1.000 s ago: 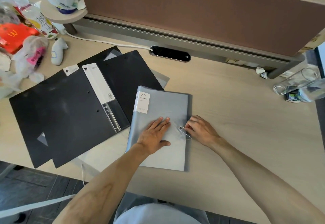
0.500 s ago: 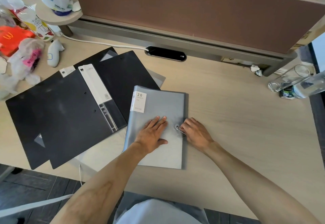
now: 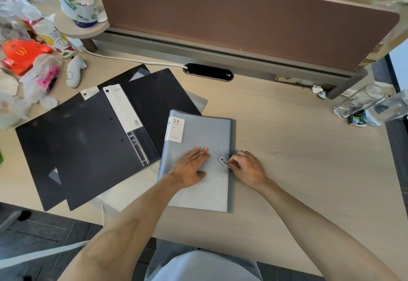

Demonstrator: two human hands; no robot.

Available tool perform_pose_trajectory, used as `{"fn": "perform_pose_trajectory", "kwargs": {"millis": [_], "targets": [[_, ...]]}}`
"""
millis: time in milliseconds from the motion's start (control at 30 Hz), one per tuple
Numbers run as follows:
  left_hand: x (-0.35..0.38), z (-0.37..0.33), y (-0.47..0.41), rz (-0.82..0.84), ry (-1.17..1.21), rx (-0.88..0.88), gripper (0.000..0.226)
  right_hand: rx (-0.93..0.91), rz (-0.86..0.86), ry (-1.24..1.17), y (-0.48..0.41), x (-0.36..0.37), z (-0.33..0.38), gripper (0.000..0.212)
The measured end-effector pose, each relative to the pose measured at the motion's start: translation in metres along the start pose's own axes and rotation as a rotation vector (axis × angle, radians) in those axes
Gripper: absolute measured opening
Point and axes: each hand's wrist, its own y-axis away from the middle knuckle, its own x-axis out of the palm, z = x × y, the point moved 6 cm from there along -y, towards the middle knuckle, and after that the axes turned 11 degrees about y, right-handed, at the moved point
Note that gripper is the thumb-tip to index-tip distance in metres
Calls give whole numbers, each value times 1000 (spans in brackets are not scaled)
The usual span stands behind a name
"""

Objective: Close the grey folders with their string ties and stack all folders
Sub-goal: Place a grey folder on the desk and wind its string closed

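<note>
A closed grey folder [image 3: 205,135] with a "20 pockets" label lies on the desk in front of me. My left hand [image 3: 191,167] presses flat on its cover with straight fingers. My right hand [image 3: 247,167] pinches the thin string tie [image 3: 226,163] beside the round button [image 3: 221,159] near the folder's right edge. Two black folders [image 3: 88,148] lie overlapping to the left. A pale grey folder [image 3: 199,100] sticks out from beneath them, mostly hidden.
Plastic bags, a red box [image 3: 19,54] and bottles crowd the far left. A clear glass [image 3: 357,102] and a bottle [image 3: 388,110] lie at the right edge. A brown divider panel [image 3: 242,16] and a grey cable tray close the back.
My right hand has carried the string from the folder's right edge up to the round button. My left hand stays pressed on the cover.
</note>
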Motion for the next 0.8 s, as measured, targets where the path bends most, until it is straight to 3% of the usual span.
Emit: {"fn": "perform_pose_trajectory", "kwargs": {"millis": [200, 333, 467, 600, 700, 800], "targets": [[-22, 9, 8, -214, 66, -39, 58, 88, 26, -93, 1, -6, -8, 23], [-39, 32, 24, -464, 104, -301, 71, 251, 34, -254, -1, -8, -13, 37], [-38, 50, 33, -507, 499, -494, 89, 383, 18, -467, 5, -10, -6, 39], [-47, 54, 33, -553, 844, -539, 92, 476, 19, -591, 13, -1, -6, 49], [-51, 45, 37, -568, 1172, -592, 64, 534, 2, -682, 24, -1, -6, 43], [-48, 17, 37, -440, 1337, -529, 27, 594, 19, -761, 39, 0, -12, 34]]}}
